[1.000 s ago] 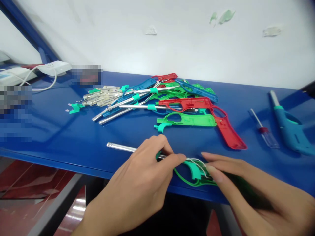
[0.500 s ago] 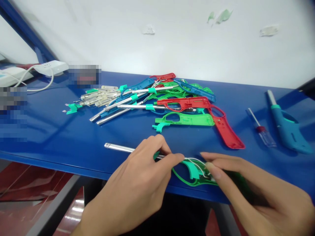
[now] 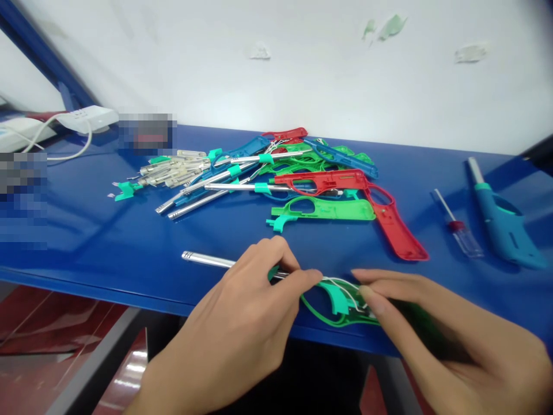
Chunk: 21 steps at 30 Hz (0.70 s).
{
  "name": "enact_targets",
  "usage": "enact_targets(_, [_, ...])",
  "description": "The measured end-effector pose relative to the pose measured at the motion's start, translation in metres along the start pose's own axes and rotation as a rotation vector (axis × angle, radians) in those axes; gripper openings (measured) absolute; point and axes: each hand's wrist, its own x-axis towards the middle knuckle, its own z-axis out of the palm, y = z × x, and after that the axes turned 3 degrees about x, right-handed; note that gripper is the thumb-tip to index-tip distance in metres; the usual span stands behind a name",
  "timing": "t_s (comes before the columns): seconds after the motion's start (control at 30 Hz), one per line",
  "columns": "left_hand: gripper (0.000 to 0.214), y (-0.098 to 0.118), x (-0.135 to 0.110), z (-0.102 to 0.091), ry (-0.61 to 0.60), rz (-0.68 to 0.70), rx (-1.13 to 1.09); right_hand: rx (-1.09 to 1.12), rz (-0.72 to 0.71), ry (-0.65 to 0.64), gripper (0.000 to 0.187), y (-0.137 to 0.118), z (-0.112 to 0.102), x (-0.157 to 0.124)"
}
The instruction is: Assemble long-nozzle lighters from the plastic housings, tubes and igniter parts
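Observation:
A green plastic lighter shell (image 3: 334,302) lies at the near edge of the blue table (image 3: 108,242), with a silver metal tube (image 3: 207,260) sticking out to its left and thin white wires across it. My left hand (image 3: 242,328) pinches the tube where it joins the shell, fingers closed. My right hand (image 3: 432,328) lies over the shell's handle, its fingers pressing the wires and shell down.
A pile of red, green and blue lighter shells (image 3: 328,184) and silver tubes (image 3: 216,187) lies mid-table, small metal parts (image 3: 173,170) to its left. A screwdriver (image 3: 460,227) and a teal assembled lighter (image 3: 503,222) lie right. A white power strip (image 3: 86,118) sits far left.
Hardly anything has changed; both hands keep their hold on the green shell while the view shifts slightly.

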Motion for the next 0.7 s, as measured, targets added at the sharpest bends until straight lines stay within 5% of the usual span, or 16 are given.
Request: enact_targets(0.7, [0.037,-0.0009,0.0001,0.0004,-0.030,-0.004,0.003,-0.030,0.019,-0.020,0.012,-0.0014,-0.0006,0.0025])
